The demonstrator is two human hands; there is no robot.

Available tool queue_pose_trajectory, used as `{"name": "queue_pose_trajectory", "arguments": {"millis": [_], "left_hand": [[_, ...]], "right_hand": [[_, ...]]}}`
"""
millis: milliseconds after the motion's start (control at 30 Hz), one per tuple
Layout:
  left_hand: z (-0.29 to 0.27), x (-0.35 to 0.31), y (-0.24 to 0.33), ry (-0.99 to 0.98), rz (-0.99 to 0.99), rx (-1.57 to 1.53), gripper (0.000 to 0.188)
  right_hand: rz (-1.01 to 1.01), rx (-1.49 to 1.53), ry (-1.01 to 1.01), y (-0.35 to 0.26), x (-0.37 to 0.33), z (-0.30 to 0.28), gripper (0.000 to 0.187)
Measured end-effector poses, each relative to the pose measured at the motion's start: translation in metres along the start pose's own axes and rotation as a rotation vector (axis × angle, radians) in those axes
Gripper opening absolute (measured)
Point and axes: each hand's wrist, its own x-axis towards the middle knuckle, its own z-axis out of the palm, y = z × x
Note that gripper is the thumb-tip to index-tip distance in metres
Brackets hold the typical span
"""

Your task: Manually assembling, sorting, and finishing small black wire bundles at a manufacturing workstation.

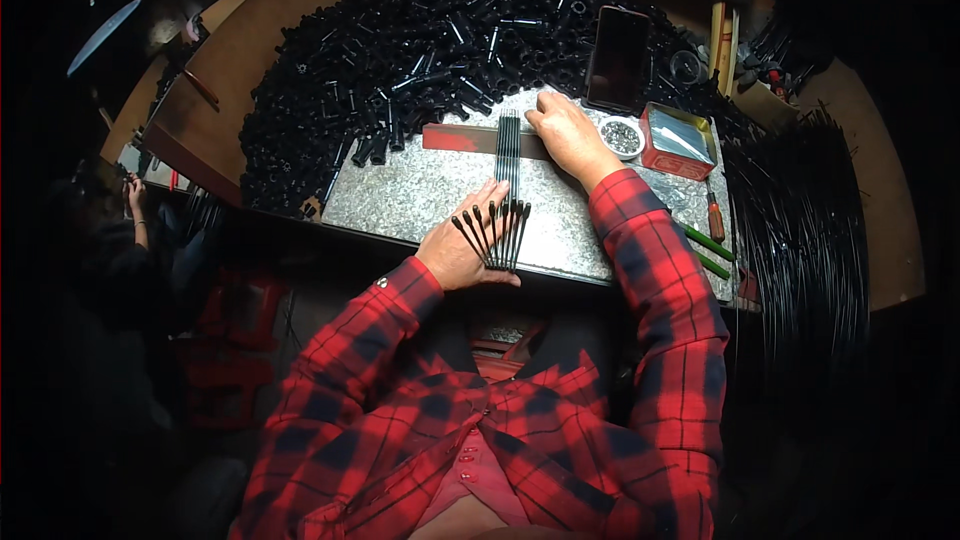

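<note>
A bundle of thin metal rods (508,155) with black, knob-ended pieces fanned at the near end lies across the front of a speckled grey board (385,195). My left hand (452,245) is at the near end, its fingers along the rods and its thumb below the fan, holding them. Under the rods runs a flat dark bar (450,138) with a red left end. Near the rods' far ends, my right hand (570,135) has its fingers pinched together. What they hold, if anything, is hidden.
A heap of black tubular parts (420,40) surrounds the board's far side. To the right are a phone (617,55), a white dish of small metal pieces (621,138), a red tin (678,143), a screwdriver (715,218), green-handled pliers (708,250) and hanging thin rods (805,230). Another person's hand (135,198) shows far left.
</note>
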Motion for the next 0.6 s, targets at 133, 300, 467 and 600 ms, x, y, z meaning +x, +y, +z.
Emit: {"name": "queue_pose_trajectory", "arguments": {"millis": [133,300,467,600], "left_hand": [[0.004,-0.002,-0.003,0.033,0.032,-0.019,0.096],[0.005,-0.002,-0.004,0.036,0.048,-0.046,0.09],[0.001,-0.002,-0.002,0.098,0.033,-0.06,0.079],[0.003,-0.005,-0.005,0.095,0.047,-0.078,0.081]], "right_hand": [[0.013,0.134,0.017,-0.005,0.002,0.005,0.024],[0.18,-0.127,0.13,0.057,-0.026,-0.059,0.03],[0.528,-0.374,-0.275,0.121,-0.074,-0.108,0.022],[0.638,-0.441,-0.429,0.122,-0.092,-0.109,0.019]]}}
